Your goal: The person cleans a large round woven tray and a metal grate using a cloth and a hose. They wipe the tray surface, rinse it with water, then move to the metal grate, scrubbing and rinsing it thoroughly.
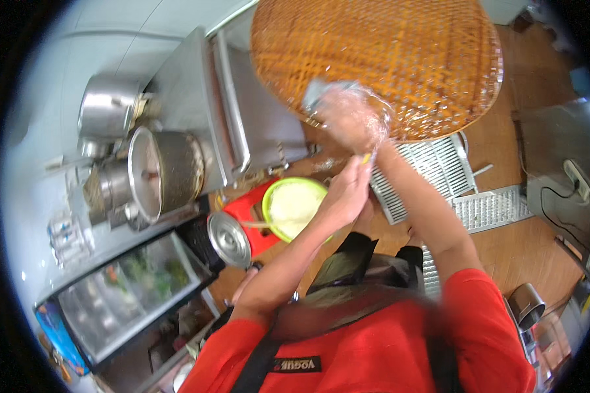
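Observation:
A clear plastic glove or bag (384,118) covers my right hand (349,115), which is blurred by motion at the near edge of a large round woven bamboo tray (378,49). At its fingertips shows a pale blue-grey patch; whether this is a cloth or the plastic, I cannot tell. My left hand (346,191) is closed by the right wrist, pinching the lower edge of the plastic, and a small yellow bit (366,158) shows at its fingers. The tray's weave looks glossy and wet.
Left of my left forearm, a lime-green basin (295,204) of pale white contents stands on a red stool (255,216). Farther left are a round metal lid (229,239), a large metal pot (164,174) and a glass display case (132,290). Metal grates (427,169) lie right of my legs.

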A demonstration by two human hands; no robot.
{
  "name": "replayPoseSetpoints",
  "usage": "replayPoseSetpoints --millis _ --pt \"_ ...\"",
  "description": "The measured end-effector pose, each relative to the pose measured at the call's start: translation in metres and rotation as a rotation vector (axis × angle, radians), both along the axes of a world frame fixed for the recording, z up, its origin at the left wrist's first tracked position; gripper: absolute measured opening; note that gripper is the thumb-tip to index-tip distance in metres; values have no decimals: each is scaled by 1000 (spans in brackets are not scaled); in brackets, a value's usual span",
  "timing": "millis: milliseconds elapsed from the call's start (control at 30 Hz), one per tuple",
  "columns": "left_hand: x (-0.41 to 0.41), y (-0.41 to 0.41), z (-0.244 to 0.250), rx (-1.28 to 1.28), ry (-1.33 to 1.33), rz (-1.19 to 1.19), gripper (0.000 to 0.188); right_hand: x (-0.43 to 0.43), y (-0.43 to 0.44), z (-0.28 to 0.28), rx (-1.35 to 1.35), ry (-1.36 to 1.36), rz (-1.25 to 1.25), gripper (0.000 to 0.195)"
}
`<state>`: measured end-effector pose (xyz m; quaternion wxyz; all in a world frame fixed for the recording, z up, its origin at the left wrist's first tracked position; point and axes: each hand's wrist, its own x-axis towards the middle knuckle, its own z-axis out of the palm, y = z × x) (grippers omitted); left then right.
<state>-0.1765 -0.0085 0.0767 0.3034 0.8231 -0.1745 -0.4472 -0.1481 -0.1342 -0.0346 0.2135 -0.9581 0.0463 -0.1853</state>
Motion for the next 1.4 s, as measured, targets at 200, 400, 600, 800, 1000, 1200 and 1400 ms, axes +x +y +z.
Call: replayPoseSetpoints --millis 200,400,600,800,1000,1200,1400 --pt "13 -20 8 -64 -227 -127 35 -59 -19 -28 129 -255 -315 31" --pt "2 -66 6 -83 -240 -332 32 -122 -172 -10 -81 -251 -959 34" --pt "-16 -92 -1 -75 -161 -420 28 -137 -258 -28 686 -312 -1269 63" --pt "-20 -104 -16 -195 -260 -430 27 -126 -186 -28 677 -461 -1211 58" --pt "4 -140 -51 -286 -583 -330 23 -103 -63 -13 253 -308 -1059 62" --pt "29 -130 -102 -250 -744 -309 23 -93 -81 -14 168 -318 -906 47" --pt "25 -141 -91 -247 -708 -355 23 -76 -277 -20 385 -210 -1005 41"
